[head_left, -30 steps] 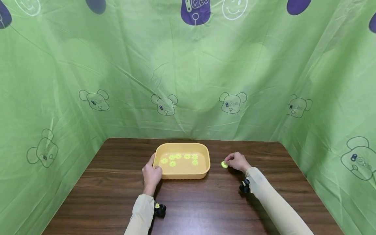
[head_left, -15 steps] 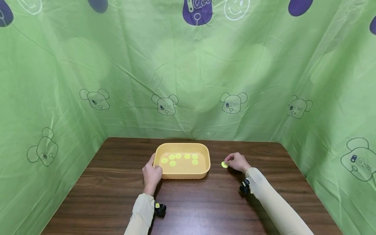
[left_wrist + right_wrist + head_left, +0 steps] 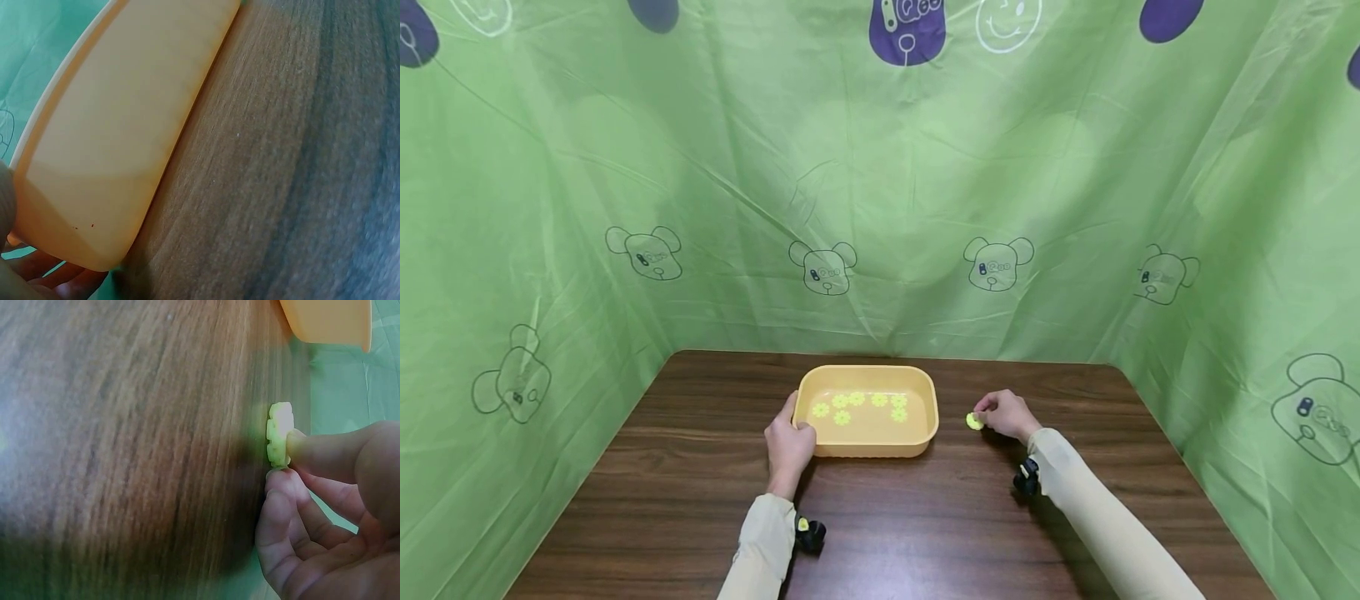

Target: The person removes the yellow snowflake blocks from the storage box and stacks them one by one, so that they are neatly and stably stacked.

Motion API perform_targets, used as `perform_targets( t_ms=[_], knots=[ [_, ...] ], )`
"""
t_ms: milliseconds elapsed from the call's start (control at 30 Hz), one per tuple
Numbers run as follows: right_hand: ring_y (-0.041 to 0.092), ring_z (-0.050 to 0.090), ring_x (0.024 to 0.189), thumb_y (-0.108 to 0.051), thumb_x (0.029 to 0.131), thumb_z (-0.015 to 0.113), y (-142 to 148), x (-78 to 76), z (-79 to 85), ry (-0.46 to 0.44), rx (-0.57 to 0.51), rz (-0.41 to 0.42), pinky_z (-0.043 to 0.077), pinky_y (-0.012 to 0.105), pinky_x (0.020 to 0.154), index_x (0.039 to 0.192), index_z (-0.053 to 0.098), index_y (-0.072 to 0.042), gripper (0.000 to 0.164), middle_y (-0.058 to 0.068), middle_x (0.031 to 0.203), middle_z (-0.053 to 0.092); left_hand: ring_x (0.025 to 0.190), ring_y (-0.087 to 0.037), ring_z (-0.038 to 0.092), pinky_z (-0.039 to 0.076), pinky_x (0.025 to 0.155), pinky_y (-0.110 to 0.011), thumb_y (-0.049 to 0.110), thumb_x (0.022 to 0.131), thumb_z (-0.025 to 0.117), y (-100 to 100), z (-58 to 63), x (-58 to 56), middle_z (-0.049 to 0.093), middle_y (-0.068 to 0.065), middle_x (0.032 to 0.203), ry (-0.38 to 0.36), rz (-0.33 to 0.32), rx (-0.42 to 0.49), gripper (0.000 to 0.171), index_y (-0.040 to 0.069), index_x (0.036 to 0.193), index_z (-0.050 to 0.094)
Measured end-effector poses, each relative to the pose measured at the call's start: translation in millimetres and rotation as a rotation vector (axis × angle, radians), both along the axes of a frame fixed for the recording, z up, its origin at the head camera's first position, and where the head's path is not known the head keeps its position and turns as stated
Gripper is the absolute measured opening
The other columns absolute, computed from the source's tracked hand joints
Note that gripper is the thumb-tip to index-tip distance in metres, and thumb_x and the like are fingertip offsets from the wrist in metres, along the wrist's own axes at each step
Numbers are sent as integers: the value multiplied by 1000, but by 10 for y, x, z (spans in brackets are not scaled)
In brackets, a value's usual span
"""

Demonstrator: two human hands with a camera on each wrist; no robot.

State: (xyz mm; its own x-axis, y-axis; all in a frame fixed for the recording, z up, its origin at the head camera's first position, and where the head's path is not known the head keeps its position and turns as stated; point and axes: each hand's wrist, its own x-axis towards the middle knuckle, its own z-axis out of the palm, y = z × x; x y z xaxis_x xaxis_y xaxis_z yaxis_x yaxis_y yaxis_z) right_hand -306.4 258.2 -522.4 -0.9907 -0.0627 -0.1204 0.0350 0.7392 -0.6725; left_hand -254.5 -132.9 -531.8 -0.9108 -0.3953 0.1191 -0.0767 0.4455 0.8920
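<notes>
A pale orange rectangular plastic tub point(image 3: 872, 451) stands on the table, and several yellow flower-shaped pieces point(image 3: 878, 400) lie spread over its floor. My left hand point(image 3: 788, 446) grips the tub's left end, thumb over the rim; in the left wrist view its fingers point(image 3: 75, 282) reach under the tub's near corner. To the right of the tub, my right hand point(image 3: 1007, 414) pinches another yellow flower-shaped piece point(image 3: 280, 434) between thumb and fingertips, low at the tabletop. In the right wrist view this piece stands out as thick, with a scalloped edge.
The dark wood-grain table point(image 3: 910, 525) carries the tub near its back edge. Green printed cloth point(image 3: 880, 183) hangs behind and on both sides. A small black camera is strapped on each wrist.
</notes>
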Motion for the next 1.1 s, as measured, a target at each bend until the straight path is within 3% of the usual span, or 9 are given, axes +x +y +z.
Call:
perform_targets(
  t_ms=[700,900,1100],
  knots=[
    [17,58,77,-16,90,72,-8,-14,-27,47,73,13,47,30,69,88,75,-9,8,2,83,70,130,-36,57,49,103,-52,-1,82,48,-15,1,4,58,-21,143,12,-13,-13,67,9,148,53],
    [25,66,88,-27,94,69,-67,-10,-21,80,149,14,53,41,77,96,73,-7,20,7,93,72,128,-36,57,50,101,-51,-1,82,48,-15,-9,1,59,-21,142,12,-12,-12,67,10,148,54],
    [32,66,98,-36,97,64,-119,14,27,53,173,-16,53,48,83,108,68,-3,35,15,107,71,128,-36,58,50,101,-51,0,82,48,-16,10,15,59,-20,142,16,-15,-8,67,11,148,54]
  ],
)
